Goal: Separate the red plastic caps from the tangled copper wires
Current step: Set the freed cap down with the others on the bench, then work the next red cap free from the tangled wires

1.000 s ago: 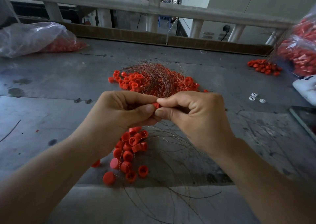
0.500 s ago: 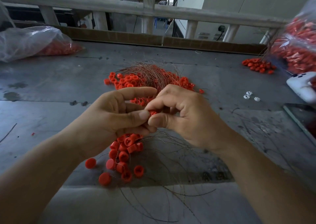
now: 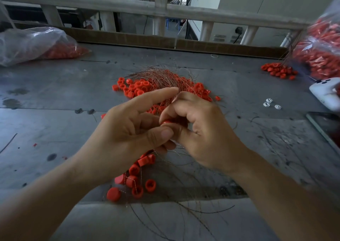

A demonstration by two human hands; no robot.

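Since the earlier frame, the left hand (image 3: 127, 132) has straightened its index finger, baring the red cap (image 3: 167, 122) held above the tabletop (image 3: 55, 115). The right hand (image 3: 202, 130) pinches it while the left thumb and curled fingers brace it, probably to strip it off its strand. Tangled copper wires (image 3: 161, 78) lie beyond, freed caps (image 3: 134, 178) below.

Scuffed grey worktable (image 3: 46, 126) under the fingers (image 3: 156, 96). Beyond them: pale wooden railing (image 3: 230, 17), then off-white wall (image 3: 276, 1) with a plugged socket (image 3: 239, 30) to their right. Light soft, even.
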